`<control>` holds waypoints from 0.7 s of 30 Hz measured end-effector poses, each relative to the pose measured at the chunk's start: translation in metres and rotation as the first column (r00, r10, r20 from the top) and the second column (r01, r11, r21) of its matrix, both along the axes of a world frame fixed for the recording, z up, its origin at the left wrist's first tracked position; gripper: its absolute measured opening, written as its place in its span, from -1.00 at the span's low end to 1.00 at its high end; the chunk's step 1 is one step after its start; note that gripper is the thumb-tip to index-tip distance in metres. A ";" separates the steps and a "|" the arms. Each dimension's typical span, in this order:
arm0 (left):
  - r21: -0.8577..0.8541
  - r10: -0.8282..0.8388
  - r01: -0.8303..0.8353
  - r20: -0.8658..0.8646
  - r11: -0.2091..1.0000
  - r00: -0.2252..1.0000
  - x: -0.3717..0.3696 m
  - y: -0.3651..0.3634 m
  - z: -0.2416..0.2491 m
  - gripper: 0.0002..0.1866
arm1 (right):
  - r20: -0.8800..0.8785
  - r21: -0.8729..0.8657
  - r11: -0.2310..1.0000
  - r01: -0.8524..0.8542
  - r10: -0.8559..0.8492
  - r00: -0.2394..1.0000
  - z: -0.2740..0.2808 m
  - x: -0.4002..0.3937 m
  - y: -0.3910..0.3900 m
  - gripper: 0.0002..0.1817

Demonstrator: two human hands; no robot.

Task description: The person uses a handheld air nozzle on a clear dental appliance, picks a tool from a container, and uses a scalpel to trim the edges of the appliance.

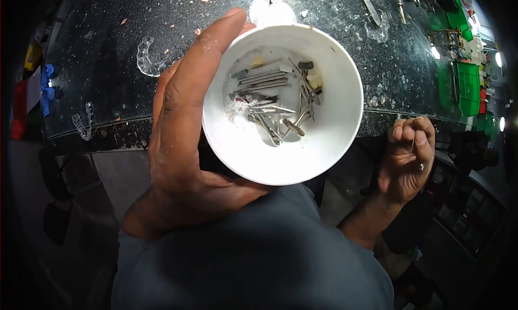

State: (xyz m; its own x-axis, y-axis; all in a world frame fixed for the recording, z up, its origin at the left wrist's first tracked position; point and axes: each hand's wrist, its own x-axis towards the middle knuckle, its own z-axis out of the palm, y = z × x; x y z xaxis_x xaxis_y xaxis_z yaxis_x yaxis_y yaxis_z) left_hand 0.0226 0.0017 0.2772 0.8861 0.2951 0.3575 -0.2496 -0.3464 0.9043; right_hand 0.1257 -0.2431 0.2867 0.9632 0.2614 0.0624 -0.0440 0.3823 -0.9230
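Note:
My left hand (181,110) is wrapped around a white plastic cup (337,142), tilted so that its inside faces me. Several rotary tool bits (264,82) with thin metal shanks lie in the bottom of the cup, some in a near-parallel bunch and others crossed. Among them is a bit with a dark, drum-shaped head (305,65). To the right of the cup, my right hand (404,159) is closed in a pinch on a thin metal bit (413,146), held away from the bench. Its fingers partly hide the bit.
Clear dental aligners (148,59) lie on the dark, dust-speckled bench (108,51), with another aligner (85,121) near the front edge. A metal hand tool (369,6) lies at the back right. Green bins (467,88) stand along the right side.

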 end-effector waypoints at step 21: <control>0.566 -0.123 0.023 0.138 0.824 0.983 0.014 0.050 0.026 -0.34 | 0.668 -0.333 0.831 0.445 -0.125 0.733 -0.015 0.031 0.041 -0.84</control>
State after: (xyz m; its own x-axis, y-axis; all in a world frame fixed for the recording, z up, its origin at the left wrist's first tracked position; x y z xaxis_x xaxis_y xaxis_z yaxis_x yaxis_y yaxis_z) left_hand 0.0362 0.0515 0.3036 0.8121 -0.0635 0.5800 -0.4190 -0.7552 0.5041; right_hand 0.1568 -0.2019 0.2713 0.7906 0.1306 0.5982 0.6123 -0.1769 -0.7706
